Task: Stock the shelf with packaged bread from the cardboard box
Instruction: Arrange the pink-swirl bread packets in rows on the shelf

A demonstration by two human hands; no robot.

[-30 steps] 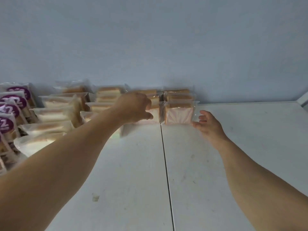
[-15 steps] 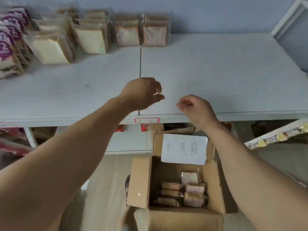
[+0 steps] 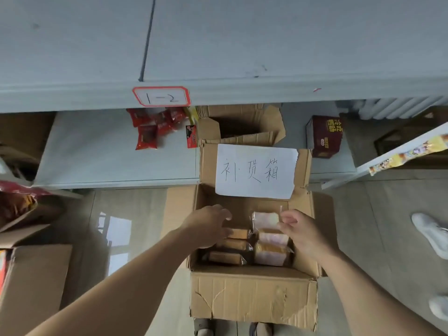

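Now I am looking down into the open brown cardboard box (image 3: 254, 297) on the floor, below the pale grey shelf board (image 3: 266, 44) with its red-bordered "1-2" label (image 3: 161, 96). The clear-wrapped packets of sliced bread (image 3: 270, 253) lie in two short rows at the bottom of the box. My left hand (image 3: 208, 226) reaches down over the left row with fingers loosely spread, gripping nothing that I can see, though it hides the packet beneath it. My right hand (image 3: 300, 231) has its thumb and fingers curled at the edge of the upright pale pink-tinted bread packet (image 3: 265, 220); I cannot tell whether it is already pinching the film.

I judge these packets to be light, soft and easily crushed, with slick, crinkly plastic that may slide between fingertips. A broad hold across the two flat faces should suit best, with gentle pressure so the slices keep their shape. Lifting by the sealed fin at the end risks a swinging packet or a torn seam.
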